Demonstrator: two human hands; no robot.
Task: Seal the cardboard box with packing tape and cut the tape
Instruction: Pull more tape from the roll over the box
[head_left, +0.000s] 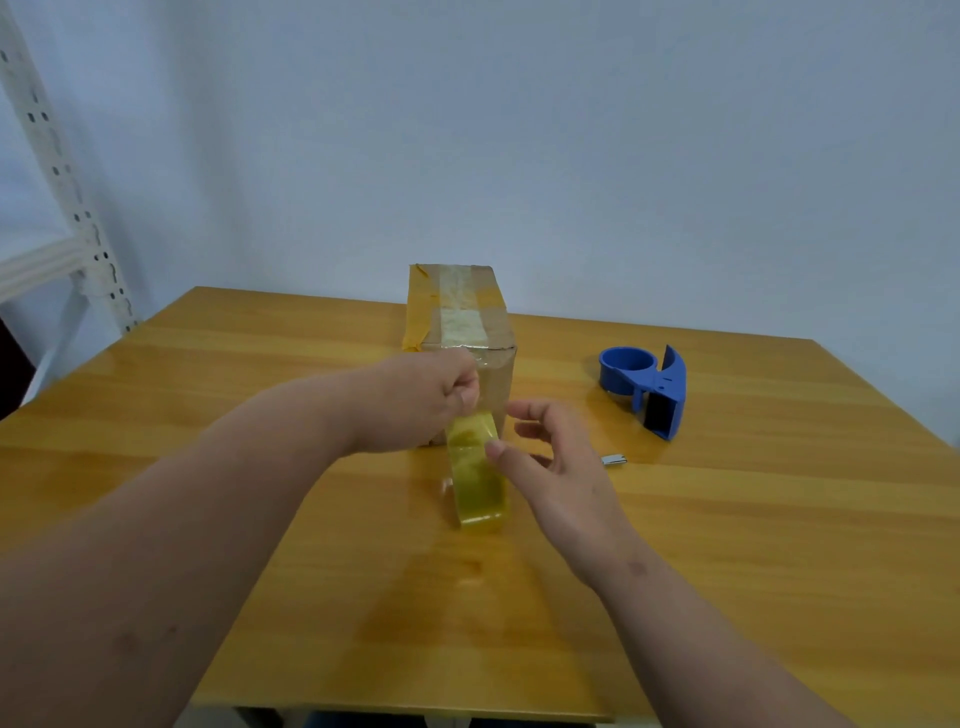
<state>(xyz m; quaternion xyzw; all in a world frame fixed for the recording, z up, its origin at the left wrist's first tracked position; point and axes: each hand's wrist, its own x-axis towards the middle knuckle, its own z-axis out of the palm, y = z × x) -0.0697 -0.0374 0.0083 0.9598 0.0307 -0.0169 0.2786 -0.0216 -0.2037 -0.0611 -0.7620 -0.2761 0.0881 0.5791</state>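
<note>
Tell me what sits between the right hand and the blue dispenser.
Nothing visible does. The right hand touches the tape roll near the box; bare table separates it from the dispenser at far right. A small metal piece lies just beyond the hand, below that path.

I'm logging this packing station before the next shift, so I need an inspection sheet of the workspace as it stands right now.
Surface: wooden table, glossy, no spills seen.
Job's things: cardboard box upright at centre, old tape strips on its top; yellowish tape roll standing on edge in front of it, strip drawn up toward the box.
Clutter: blue tape dispenser right of the box, holding no roll; small metal piece nearby, too small to identify.
Hands: left hand pinching the tape end at the box's front; right hand open, fingertips at the roll.
Cables: nothing seen.
Surroundings: plain wall, white shelf upright at left.
</note>
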